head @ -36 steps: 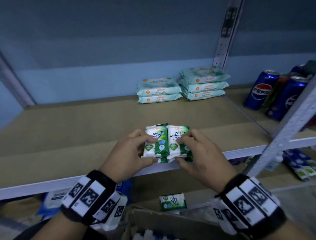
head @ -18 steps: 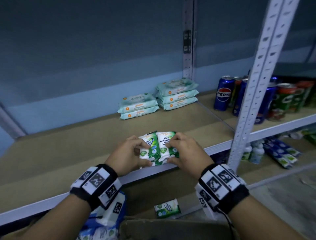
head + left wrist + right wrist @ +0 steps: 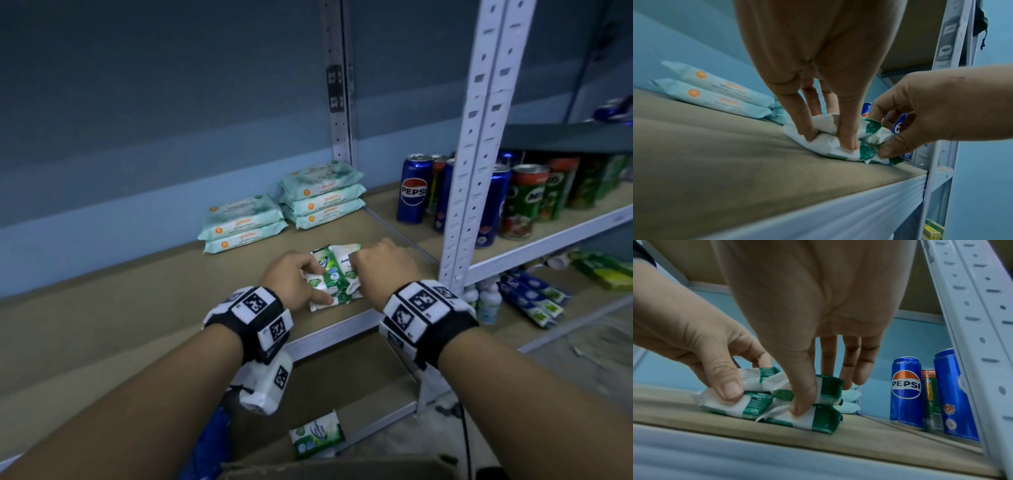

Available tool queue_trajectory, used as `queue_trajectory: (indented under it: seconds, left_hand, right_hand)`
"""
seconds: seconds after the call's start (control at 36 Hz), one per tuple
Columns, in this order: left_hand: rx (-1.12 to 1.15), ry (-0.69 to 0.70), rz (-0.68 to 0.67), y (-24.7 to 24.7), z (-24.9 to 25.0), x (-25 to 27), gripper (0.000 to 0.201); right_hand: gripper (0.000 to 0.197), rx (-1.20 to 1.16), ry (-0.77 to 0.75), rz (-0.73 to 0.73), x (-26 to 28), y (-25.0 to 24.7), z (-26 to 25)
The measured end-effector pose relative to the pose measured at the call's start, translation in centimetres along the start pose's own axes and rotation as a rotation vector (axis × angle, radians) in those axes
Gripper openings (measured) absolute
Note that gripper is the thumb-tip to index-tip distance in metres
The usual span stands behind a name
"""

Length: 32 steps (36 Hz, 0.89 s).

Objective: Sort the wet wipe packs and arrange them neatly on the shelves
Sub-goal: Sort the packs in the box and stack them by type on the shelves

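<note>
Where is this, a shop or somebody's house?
Probably a small shop or its stockroom. Metal racking with slotted uprights carries goods grouped by kind: stacks of pale wipe packs, and Pepsi cans beside Milo cans. Both hands hold green and white wipe packs.

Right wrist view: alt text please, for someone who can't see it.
Two hands, the right hand and the left hand, grip a double stack of green-and-white wipe packs resting on a wooden shelf. Pepsi cans stand behind a white upright.
</note>
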<state>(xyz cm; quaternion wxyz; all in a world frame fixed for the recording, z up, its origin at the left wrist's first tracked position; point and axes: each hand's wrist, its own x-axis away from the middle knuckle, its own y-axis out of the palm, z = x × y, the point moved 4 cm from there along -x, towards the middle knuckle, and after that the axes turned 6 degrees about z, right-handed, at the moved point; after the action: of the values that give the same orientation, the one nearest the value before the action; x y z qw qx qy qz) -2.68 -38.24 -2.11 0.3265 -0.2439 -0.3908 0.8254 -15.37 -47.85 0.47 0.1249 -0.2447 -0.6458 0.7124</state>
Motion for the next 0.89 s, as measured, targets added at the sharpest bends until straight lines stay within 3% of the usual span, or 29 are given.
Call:
queue_trajectory:
  seconds: [0.36, 0.89]
  left_hand:
    - [0.036, -0.079, 0.021, 2.4, 0.8, -8.2, 0.041]
    - [-0.046, -0.046, 0.071, 3.1, -0.4, -15.3, 0.035]
  right_hand:
    - [0.031, 0.108, 0.000, -0.112, -8.1, 1.1, 3.0]
    - [0.026, 0.120, -0.075, -0.076, -17.3, 3.3, 4.1]
